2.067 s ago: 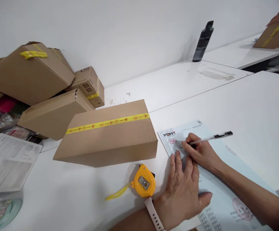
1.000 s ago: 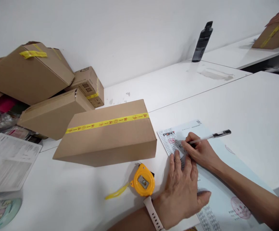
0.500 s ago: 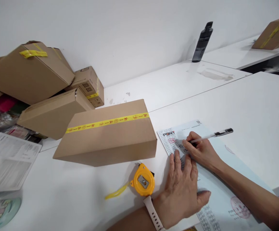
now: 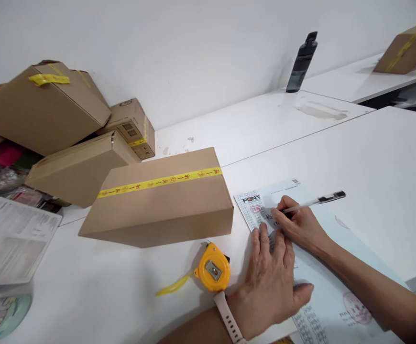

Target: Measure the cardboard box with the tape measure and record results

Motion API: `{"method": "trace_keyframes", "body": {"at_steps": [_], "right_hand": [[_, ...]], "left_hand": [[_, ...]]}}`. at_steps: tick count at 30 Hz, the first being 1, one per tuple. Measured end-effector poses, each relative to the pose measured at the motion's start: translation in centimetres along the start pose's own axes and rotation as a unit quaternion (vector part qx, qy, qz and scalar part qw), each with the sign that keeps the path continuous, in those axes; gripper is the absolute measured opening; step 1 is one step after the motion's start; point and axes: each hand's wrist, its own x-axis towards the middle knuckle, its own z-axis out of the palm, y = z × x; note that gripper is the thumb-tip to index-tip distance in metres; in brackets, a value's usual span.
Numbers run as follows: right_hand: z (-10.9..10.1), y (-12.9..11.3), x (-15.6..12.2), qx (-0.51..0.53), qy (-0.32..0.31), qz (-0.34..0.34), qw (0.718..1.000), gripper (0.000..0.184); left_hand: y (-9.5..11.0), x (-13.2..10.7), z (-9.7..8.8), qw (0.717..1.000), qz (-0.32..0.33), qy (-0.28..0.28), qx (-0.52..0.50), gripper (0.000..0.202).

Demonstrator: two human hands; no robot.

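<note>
My right hand [image 4: 303, 227] grips a clear pen with a black cap end [image 4: 313, 202], its tip down at the printed paper [image 4: 322, 272]; the fingers hide the point itself. Flat on the same light-blue sheet lies my left hand [image 4: 270, 277], fingers stretched out and thumb apart, a pale watch strap on its wrist. Beside that wrist, a yellow tape measure [image 4: 213, 268] rests on the table with its yellow cord out to the left. Just beyond, a closed cardboard box [image 4: 165, 205] has yellow printed tape along its top.
Several cardboard boxes [image 4: 46, 112] are piled at the left, over wrapped items. Printed sheets [image 4: 17, 243] lie at the left edge, near a rounded teal-patterned object [image 4: 5, 310]. A dark bottle [image 4: 301, 62] stands at the back, and another taped box [image 4: 401, 52] at far right.
The pen and both hands have barely moved. At the far right edge, what looks like another person's fingers now show on the distant box, which has shifted slightly.
</note>
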Motion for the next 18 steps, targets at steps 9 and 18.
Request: {"method": "trace_keyframes", "body": {"at_steps": [9, 18], "right_hand": [[0.11, -0.09, -0.06, 0.014, -0.006, 0.009, 1.000, 0.025], [-0.08, -0.48, 0.00, 0.010, 0.001, 0.010, 1.000, 0.024]], "left_hand": [[0.10, -0.13, 0.09, 1.000, -0.001, -0.003, 0.000, 0.077], [0.00, -0.11, -0.03, 1.000, 0.000, -0.002, 0.007, 0.076]]}}
